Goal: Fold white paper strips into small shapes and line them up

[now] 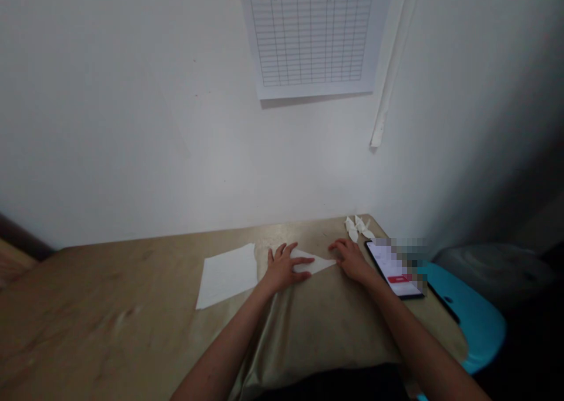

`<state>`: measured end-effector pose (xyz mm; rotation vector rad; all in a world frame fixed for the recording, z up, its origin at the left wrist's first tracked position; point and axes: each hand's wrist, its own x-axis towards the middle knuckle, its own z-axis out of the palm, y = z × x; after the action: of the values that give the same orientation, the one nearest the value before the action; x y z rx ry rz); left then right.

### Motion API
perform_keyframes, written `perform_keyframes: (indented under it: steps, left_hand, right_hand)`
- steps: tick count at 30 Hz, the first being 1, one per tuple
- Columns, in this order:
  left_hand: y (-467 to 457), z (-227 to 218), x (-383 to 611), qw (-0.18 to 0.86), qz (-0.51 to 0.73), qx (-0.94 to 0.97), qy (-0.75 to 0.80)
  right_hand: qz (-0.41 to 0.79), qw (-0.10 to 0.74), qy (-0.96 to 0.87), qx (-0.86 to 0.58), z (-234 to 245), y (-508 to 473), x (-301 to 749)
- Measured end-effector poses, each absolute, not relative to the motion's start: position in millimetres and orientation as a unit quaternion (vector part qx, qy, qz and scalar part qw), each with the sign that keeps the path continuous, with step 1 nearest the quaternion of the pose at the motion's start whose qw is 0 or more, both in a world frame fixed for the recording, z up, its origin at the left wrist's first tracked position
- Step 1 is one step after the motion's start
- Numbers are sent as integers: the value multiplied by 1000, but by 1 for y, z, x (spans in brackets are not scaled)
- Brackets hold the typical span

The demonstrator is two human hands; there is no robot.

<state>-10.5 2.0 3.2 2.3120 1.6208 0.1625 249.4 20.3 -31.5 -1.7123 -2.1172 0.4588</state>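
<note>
A thin white sheet of folded paper (321,265), tissue-like, lies on the covered table and narrows to a point on its right side. My left hand (282,268) rests on its wide left part with fingers spread and stretched out, pressing it flat. At the pointed right end, my right hand (351,261) has its fingers bent, with thumb and fingertips closed on the tip. Left of my left hand lies a flat stack of white paper squares (227,276). Part of the folded sheet is hidden under my left fingers.
Small folded white paper figures (358,227) stand near the back right corner. A tablet or phone (399,280) with a lit screen lies beside my right forearm. A wrinkled tan cover (132,330) spreads over the table. Beyond its right edge is a blue chair (484,318). A printed chart (312,42) hangs on the wall.
</note>
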Motion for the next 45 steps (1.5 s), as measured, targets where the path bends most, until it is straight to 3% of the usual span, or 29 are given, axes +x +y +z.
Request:
perform_keyframes:
  steps: [14, 21, 45]
  left_hand:
    - [-12, 4, -9, 107, 88, 816, 561]
    - [-12, 12, -11, 103, 98, 822, 551]
    - [-8, 4, -12, 119, 83, 803, 578]
  right_hand:
    - [120, 251, -748, -603, -26, 17, 242]
    - [74, 240, -729, -637, -20, 12, 226]
    - [81, 195, -750, -627, -21, -9, 197]
